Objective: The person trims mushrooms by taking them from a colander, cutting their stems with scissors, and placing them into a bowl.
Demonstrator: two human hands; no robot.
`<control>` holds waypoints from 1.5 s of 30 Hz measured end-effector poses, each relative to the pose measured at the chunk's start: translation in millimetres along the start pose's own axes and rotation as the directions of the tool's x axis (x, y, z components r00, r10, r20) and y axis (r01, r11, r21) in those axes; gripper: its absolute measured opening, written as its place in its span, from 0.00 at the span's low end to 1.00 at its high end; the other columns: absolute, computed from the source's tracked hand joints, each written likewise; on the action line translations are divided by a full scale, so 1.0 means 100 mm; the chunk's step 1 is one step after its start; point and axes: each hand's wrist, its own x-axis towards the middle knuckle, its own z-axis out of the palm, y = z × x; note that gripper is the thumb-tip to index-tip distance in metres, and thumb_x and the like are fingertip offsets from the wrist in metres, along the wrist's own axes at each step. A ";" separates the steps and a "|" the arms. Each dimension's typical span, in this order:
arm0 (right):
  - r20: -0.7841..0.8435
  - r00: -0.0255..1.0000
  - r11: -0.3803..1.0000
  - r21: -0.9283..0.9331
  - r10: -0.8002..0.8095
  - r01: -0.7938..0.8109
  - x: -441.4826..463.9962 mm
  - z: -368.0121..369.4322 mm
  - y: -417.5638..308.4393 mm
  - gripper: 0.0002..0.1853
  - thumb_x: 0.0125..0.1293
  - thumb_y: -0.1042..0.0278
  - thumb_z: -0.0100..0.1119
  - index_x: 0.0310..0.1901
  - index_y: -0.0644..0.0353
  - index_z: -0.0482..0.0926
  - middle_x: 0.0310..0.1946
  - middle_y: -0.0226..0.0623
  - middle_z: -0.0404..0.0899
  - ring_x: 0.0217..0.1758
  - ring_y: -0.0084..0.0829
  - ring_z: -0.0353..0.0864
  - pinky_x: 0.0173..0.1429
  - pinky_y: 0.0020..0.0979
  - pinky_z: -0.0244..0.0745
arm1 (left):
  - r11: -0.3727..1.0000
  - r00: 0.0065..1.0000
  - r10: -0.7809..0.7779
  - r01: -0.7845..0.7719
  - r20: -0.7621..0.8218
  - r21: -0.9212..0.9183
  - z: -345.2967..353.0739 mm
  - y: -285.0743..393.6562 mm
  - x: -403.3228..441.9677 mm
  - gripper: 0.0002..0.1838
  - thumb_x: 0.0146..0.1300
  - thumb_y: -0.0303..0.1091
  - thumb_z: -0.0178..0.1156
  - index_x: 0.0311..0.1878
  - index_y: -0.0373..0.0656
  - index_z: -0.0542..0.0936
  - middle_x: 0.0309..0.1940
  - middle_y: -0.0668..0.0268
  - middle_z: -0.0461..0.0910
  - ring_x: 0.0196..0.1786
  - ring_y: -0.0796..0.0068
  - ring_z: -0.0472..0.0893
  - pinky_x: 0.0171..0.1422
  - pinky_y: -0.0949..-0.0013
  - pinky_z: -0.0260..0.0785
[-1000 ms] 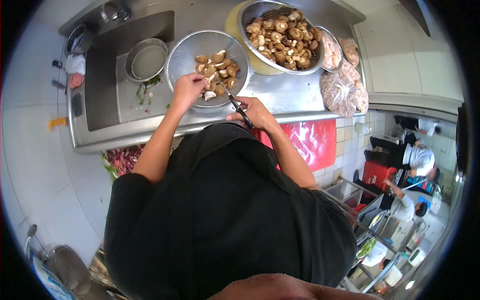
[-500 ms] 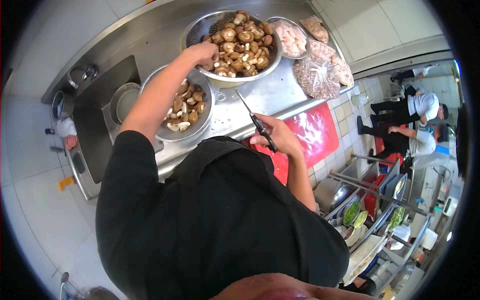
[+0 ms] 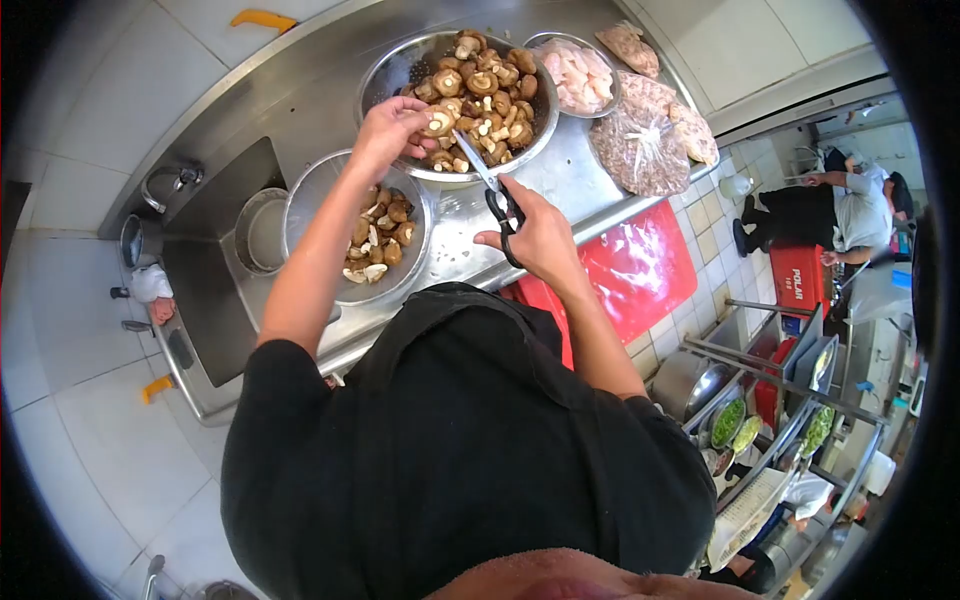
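Note:
My left hand [image 3: 398,130] pinches a brown mushroom [image 3: 438,122] over the near left part of a steel colander [image 3: 375,88] heaped with mushrooms. Black-handled scissors [image 3: 503,213] are in my right hand [image 3: 540,232], just below the colander's rim. Their blades point up and left, slightly apart, with the tips close to the held mushroom. A second steel bowl [image 3: 300,215] stands to the left, under my left forearm, with whole and cut mushrooms [image 3: 376,240] in it.
Right of the colander are a bowl of pale meat pieces [image 3: 578,75] and tied plastic bags [image 3: 640,155]. A sink [image 3: 215,300] with a pot [image 3: 262,232] lies left. Below the counter sits a red lid [image 3: 640,270]. Another person [image 3: 860,210] stands far right, near metal racks [image 3: 770,370].
My left hand has come up from the colander's pile holding a mushroom. My right hand has raised the scissors toward it. The camera view has shifted slightly.

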 end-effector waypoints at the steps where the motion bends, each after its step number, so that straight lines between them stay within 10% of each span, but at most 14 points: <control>1: -0.021 0.999 0.997 -0.069 -0.027 0.025 0.03 0.04 -0.01 0.47 0.46 0.50 0.83 0.69 0.57 0.73 0.50 0.48 0.84 0.51 0.49 0.85 0.56 0.41 0.77 | 0.998 0.999 0.010 -0.012 -0.030 -0.066 0.05 -0.04 -0.06 0.13 0.70 0.33 0.65 0.50 0.33 0.80 0.38 0.60 0.85 0.34 0.73 0.87 0.35 0.74 0.81; 14: 0.222 0.974 0.981 -0.195 0.054 -0.010 0.19 0.12 -0.06 0.47 0.47 0.51 0.82 0.69 0.59 0.73 0.40 0.49 0.84 0.42 0.50 0.85 0.46 0.44 0.79 | 0.992 0.993 0.022 -0.037 -0.120 -0.119 0.17 -0.32 -0.46 0.15 0.70 0.30 0.64 0.54 0.29 0.81 0.41 0.59 0.86 0.39 0.72 0.87 0.46 0.72 0.82; 23: 0.506 0.862 0.805 0.500 0.026 -0.319 -0.03 0.34 0.05 0.57 0.47 0.43 0.84 0.74 0.66 0.66 0.44 0.41 0.82 0.45 0.30 0.80 0.50 0.31 0.77 | 0.957 0.937 0.085 -0.171 -0.340 -0.234 -0.18 -0.43 -0.76 0.17 0.69 0.25 0.63 0.57 0.31 0.75 0.46 0.57 0.84 0.42 0.70 0.87 0.43 0.72 0.82; 31: 0.690 0.724 0.872 0.353 0.002 -0.339 0.07 0.63 -0.27 0.60 0.46 0.46 0.85 0.77 0.64 0.61 0.51 0.41 0.77 0.48 0.29 0.78 0.55 0.30 0.75 | 0.976 0.922 0.006 -0.090 -0.388 -0.200 -0.24 -0.67 -1.30 0.12 0.67 0.23 0.63 0.49 0.29 0.75 0.40 0.55 0.84 0.35 0.71 0.87 0.40 0.71 0.83; 37: 0.743 0.669 0.923 0.247 0.016 -0.296 0.12 0.83 -0.21 0.49 0.50 0.52 0.83 0.72 0.64 0.70 0.34 0.34 0.80 0.31 0.23 0.78 0.37 0.27 0.74 | 0.969 0.896 -0.146 0.044 -0.419 -0.244 -0.39 -0.92 -1.54 0.12 0.66 0.23 0.64 0.49 0.28 0.77 0.39 0.55 0.85 0.37 0.70 0.88 0.40 0.72 0.83; 42: 0.663 0.744 0.919 0.237 0.084 -0.315 0.01 0.61 -0.09 0.44 0.52 0.54 0.82 0.68 0.65 0.74 0.20 0.31 0.78 0.23 0.23 0.78 0.30 0.30 0.71 | 0.788 0.892 0.097 0.202 -0.441 0.581 -0.51 -1.18 -1.53 0.18 0.64 0.41 0.68 0.51 0.39 0.87 0.44 0.54 0.86 0.46 0.56 0.86 0.53 0.58 0.75; 45: 0.611 0.783 0.910 0.248 0.120 -0.333 -0.09 0.34 0.06 0.45 0.52 0.54 0.82 0.69 0.64 0.74 0.21 0.32 0.78 0.25 0.23 0.78 0.31 0.30 0.71 | 0.765 0.831 0.443 -0.154 -0.338 0.625 -0.31 -0.66 -1.32 0.18 0.62 0.42 0.69 0.51 0.40 0.87 0.45 0.53 0.85 0.51 0.54 0.83 0.57 0.58 0.74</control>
